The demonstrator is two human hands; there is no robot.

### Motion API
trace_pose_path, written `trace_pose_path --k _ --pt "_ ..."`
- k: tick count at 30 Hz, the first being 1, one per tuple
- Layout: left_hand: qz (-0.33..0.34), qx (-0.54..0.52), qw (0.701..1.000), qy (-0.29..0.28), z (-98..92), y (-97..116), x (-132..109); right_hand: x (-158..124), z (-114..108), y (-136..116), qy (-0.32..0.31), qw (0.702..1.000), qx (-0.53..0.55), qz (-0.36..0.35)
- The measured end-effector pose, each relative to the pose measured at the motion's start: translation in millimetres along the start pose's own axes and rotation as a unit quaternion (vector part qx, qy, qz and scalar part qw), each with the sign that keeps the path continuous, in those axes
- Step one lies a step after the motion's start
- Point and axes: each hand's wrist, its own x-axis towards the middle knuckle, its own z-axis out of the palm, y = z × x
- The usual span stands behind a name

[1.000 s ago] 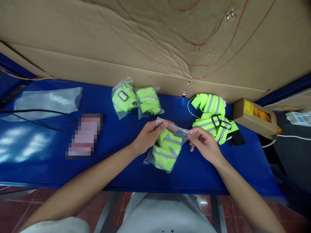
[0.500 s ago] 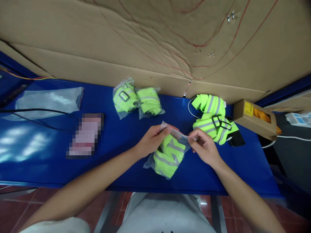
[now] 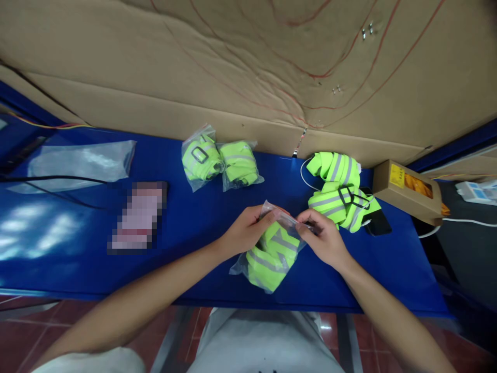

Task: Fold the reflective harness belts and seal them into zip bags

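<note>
A clear plastic zip bag [image 3: 267, 264] with a folded yellow-green reflective strap inside is held near the table's front edge. My left hand [image 3: 248, 228] pinches the left end of its top edge between thumb and fingers. At the right end of that same edge, my right hand [image 3: 324, 238] is closed on the plastic. Grey stripes of the strap show through the bag. Beyond my hands lie two filled bags, a left one with a black buckle [image 3: 201, 155] and a right one [image 3: 238, 163]. Unbagged reflective straps [image 3: 336, 191] are heaped right of my right hand.
On the blue table [image 3: 186, 217] lie empty plastic bags [image 3: 81, 160] and a phone with a blurred screen [image 3: 137, 215] at left. A dark phone [image 3: 378, 223] lies partly under the straps. A cardboard box [image 3: 407, 189] stands at right. A cardboard panel [image 3: 233, 77] rises behind.
My right hand has slid slightly left along the bag's top edge, closer to my left hand. The left hand has shifted a little right and still grips the bag.
</note>
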Motion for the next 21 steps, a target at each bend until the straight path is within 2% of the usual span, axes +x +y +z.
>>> trace_pose_path --k 6,11,21 --pt "0.01 0.004 1.0 -0.012 2.1 0.8 -0.8 -1.0 2.4 1.0 0.012 1.0 -0.017 0.005" --pt "0.049 0.022 0.998 -0.015 2.7 -3.4 -0.9 -0.9 5.5 1.5 -0.011 1.0 0.011 0.005" --pt "0.027 0.008 0.997 -0.078 7.9 -9.8 -2.5 -1.8 10.8 3.3 -0.053 0.998 0.026 0.0"
